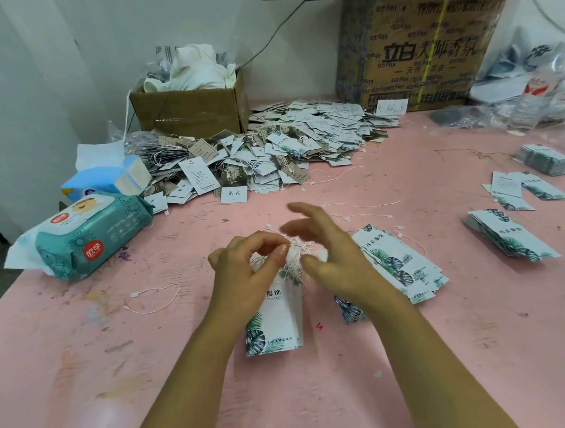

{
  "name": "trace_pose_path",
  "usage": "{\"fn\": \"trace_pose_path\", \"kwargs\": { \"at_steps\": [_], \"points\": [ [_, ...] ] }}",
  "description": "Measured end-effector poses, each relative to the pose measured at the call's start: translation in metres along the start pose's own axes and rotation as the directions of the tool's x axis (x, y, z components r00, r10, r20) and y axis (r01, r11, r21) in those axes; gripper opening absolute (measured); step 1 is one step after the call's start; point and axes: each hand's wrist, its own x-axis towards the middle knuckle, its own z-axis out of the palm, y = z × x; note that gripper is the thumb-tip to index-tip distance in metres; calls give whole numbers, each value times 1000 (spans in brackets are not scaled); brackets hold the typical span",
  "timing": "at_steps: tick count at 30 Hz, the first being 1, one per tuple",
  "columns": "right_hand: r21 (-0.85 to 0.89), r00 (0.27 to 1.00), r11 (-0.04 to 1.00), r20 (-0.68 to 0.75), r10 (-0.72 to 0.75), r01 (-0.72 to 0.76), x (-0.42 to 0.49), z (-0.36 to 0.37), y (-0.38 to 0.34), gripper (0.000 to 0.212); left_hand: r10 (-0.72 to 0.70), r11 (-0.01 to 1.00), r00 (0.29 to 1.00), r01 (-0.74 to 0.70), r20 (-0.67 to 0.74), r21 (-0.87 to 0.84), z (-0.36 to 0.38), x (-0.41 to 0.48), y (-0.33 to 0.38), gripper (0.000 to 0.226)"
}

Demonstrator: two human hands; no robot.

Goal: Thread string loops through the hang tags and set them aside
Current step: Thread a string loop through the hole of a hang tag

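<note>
Left hand (245, 269) — grasping. Fingers curl round the top end of the held tag stack (277, 320); thumb and forefinger meet at the string tuft (296, 252), apparently pinching a strand, though blur hides which one.

Right hand (329, 247) — released. Fingers are spread and motion-blurred, holding nothing, just right of the tuft.

Held tag stack: leaf-printed hang tags, long axis running from the tuft end away from the person down toward them, lower end at or near the pink table (118, 356). The string tuft sits at the far end, between the two hands. The right hand is the free one and close beside it, so the next pull or threading likely falls to it, working leftward into the left hand's pinch.

Fanned leaf-print tags (400, 266): just right of the held stack, under the right wrist.

Further tag stack (507, 236): well to the right.

Loose string loop (157, 297): left of the held stack, flat on the table.

Heap of strung tags (270, 148) — beyond the held stack; judged the set-aside pile.

Wet-wipes pack (91, 238): far left.
</note>
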Motion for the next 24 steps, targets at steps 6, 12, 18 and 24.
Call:
{"fn": "trace_pose_path", "kwargs": {
  "at_steps": [6, 12, 18, 24],
  "points": [
    [28, 1000, 999, -13, -27, 27, 3, 8, 7, 39, -5, 998, 998, 9, 57, -60, -2, 1, 0, 10],
    [55, 992, 998, -126, -29, 36, 1, 0, 5, 29, -64, 985, 964, 20, 259, 169, -16, 1, -7, 46],
    [-420, 997, 907, 72, 12, 19, -1, -4, 1, 32, -105, 975, 985, 74, 140, 210, -13, 6, -15, 45],
    [-617, 960, 779, 269, 73, 114, 1, 13, -3, 44, -141, 965, 990, 140, -15, 221, -12, 9, -31, 29]
  ]
}}
